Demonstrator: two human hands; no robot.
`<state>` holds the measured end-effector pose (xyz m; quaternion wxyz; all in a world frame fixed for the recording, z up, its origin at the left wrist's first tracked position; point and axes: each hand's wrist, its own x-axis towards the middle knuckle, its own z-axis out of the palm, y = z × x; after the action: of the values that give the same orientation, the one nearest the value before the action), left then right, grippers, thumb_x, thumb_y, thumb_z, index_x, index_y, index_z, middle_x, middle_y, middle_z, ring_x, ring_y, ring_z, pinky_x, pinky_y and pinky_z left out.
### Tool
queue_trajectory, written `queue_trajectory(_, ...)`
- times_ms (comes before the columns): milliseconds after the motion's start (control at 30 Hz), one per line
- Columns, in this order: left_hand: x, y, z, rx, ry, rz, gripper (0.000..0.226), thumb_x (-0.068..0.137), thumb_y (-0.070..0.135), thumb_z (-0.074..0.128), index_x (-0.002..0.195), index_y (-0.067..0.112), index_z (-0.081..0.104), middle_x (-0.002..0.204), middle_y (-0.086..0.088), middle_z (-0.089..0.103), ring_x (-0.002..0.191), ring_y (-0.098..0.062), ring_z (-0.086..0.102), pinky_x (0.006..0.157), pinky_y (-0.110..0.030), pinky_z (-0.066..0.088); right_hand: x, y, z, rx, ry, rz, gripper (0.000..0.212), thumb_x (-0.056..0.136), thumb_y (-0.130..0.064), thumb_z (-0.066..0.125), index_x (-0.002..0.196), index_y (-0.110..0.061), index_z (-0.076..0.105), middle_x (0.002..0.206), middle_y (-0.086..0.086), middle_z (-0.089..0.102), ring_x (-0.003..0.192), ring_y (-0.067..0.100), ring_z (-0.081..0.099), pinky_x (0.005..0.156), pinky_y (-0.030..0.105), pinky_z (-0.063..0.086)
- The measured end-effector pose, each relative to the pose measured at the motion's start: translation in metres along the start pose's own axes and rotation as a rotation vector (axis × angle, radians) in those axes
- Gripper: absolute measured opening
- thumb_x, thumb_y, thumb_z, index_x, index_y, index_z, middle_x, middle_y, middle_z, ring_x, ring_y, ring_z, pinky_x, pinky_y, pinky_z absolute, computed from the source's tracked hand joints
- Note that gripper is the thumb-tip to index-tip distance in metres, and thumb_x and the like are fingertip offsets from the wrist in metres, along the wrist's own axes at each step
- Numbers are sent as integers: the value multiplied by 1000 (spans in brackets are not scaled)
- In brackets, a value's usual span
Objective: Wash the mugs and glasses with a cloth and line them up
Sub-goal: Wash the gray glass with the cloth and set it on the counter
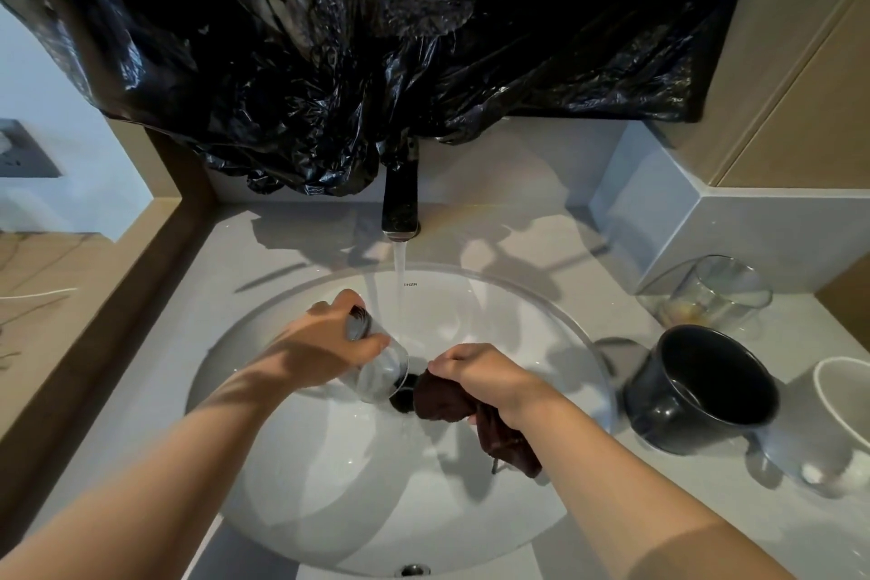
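Observation:
My left hand (329,339) grips a clear glass (379,365) tilted on its side over the white sink basin (555,320), its mouth facing the drain. My right hand (485,374) holds a dark brown cloth (452,400) just right of the glass mouth; the cloth's tail hangs below my wrist. Water streams from the black faucet (401,203) behind the glass. On the counter at right stand another clear glass (715,292), a dark mug (706,391) and a white mug (842,400) cut by the frame edge.
A black plastic sheet (376,38) hangs over the wall above the faucet. The grey counter (141,381) runs left of the basin, bounded by a wooden ledge (94,278). A raised grey step (753,231) stands behind the glasses at right.

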<state>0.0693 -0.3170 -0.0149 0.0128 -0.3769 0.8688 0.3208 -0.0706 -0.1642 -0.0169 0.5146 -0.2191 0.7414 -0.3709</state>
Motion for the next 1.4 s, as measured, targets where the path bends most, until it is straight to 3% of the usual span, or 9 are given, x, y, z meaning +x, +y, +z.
queue_trajectory(133,-20,12,4,-663,103,-143,23,93,33,58,104,19,45,101,-16,58,76,-25,61,57,-32,55,-5,2,2,9,-154,-49,25,89,-36,63,114,-32,58,94,-2,69,71,15,65,50,22,45)
queue_trajectory(333,-40,19,21,-1309,-19,-228,27,87,26,64,107,14,51,110,-19,63,85,-29,68,59,-36,57,-18,-4,2,116,-92,-264,5,92,-26,61,93,-23,65,87,4,69,72,18,65,58,29,52)
queue_trajectory(400,-40,13,17,-1279,-149,-155,45,77,26,73,114,8,53,114,-24,63,91,-34,69,66,-40,58,-28,-9,-6,11,-33,-293,7,89,-32,62,84,-28,65,80,7,70,62,27,62,54,39,51)
queue_trajectory(533,-34,20,4,-985,-406,18,77,58,38,79,124,9,53,112,-19,68,102,-34,66,81,-41,57,-55,-18,-26,-258,-16,-235,13,89,-41,56,84,-30,60,82,19,68,46,24,42,38,21,30)
queue_trajectory(633,-24,44,-4,-700,-477,218,77,60,51,80,123,12,58,113,-14,69,106,-33,65,94,-49,50,-69,-26,-36,-326,13,-308,10,90,-37,59,85,-29,62,82,11,70,48,17,50,35,20,30)
queue_trajectory(833,-9,99,-2,-743,-233,319,49,58,37,77,104,23,68,99,-3,74,94,-19,70,83,-32,51,-73,-22,-67,-139,420,-411,36,87,-32,66,121,-36,54,95,-3,62,89,15,62,76,23,48)
queue_trajectory(1033,15,169,22,-733,111,253,53,65,17,86,106,21,51,93,9,64,88,-7,61,72,-20,45,-89,-27,-116,211,714,-469,14,88,-25,66,102,-25,62,115,-1,62,105,15,59,93,29,47)
queue_trajectory(1200,34,212,50,-680,100,273,73,40,35,87,102,22,50,100,1,65,97,-19,64,87,-40,54,-105,-31,-162,382,863,-518,12,89,-20,64,77,-21,66,81,-6,64,84,15,60,78,28,48)
queue_trajectory(1400,50,239,92,-565,82,241,47,62,17,88,96,22,55,89,11,60,87,-10,61,71,-15,46,-119,-19,-211,422,901,-505,9,91,-26,62,84,-21,67,84,-1,66,80,13,62,70,23,49)
